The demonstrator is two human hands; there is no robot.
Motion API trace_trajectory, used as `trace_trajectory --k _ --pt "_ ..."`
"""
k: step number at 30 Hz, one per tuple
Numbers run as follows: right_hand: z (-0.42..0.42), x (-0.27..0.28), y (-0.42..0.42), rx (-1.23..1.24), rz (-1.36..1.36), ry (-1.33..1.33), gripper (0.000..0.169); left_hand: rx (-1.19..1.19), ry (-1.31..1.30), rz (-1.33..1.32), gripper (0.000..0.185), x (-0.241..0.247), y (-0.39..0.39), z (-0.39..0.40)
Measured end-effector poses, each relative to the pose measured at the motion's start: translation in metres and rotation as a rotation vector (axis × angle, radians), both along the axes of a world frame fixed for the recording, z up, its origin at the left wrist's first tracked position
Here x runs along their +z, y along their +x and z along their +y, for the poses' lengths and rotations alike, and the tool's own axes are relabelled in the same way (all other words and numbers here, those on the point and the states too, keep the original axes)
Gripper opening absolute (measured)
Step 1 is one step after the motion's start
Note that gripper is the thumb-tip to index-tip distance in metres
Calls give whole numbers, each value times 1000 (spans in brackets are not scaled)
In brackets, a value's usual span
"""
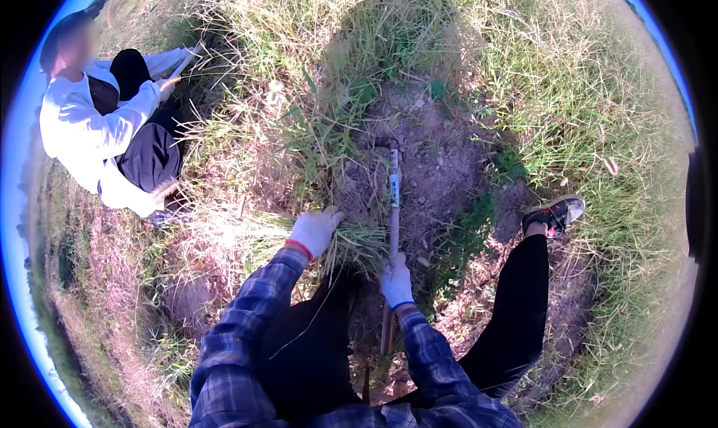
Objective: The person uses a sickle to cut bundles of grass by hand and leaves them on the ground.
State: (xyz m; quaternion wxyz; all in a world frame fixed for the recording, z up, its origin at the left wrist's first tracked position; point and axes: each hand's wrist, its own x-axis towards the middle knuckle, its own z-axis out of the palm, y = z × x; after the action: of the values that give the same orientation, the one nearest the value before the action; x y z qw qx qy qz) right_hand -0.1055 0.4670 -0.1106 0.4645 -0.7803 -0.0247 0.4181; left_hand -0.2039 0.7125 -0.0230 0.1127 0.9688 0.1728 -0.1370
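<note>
My left hand [315,232], in a white knitted glove with a red cuff, is closed around a bunch of long grass [362,243]. Loose stems spread from it to both sides. My right hand [396,281], gloved in white with a blue cuff, grips the shaft of a long-handled tool [395,226]. That shaft points straight away from me and bears a label with writing. At its far end, a dark head [386,143] lies low against the soil, too unclear to tell its exact kind. The grass bunch reaches close to the shaft's left side.
A patch of bare soil [437,147] lies ahead, under my shadow. Tall grass [561,103] grows around it. On the left, a person in a white top [84,119] crouches, holding a handle [185,63]. My shoe [561,212] is planted at right.
</note>
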Motion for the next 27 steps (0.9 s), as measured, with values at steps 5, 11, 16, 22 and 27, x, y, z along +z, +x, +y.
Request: trace_trajectory --k 5,11,16,22,27 --pt "10 -10 25 -81 -65 173 14 -134 141 -46 61 -1 63 21" --pt "55 41 33 -27 325 133 12 -91 254 110 79 -21 95 61" --pt "54 29 25 -93 398 157 18 -221 358 51 85 -24 119 73" --pt "15 39 11 353 -58 -82 40 -85 421 58 74 -39 138 96" --pt "45 60 18 116 202 -32 38 350 202 263 39 -70 148 122"
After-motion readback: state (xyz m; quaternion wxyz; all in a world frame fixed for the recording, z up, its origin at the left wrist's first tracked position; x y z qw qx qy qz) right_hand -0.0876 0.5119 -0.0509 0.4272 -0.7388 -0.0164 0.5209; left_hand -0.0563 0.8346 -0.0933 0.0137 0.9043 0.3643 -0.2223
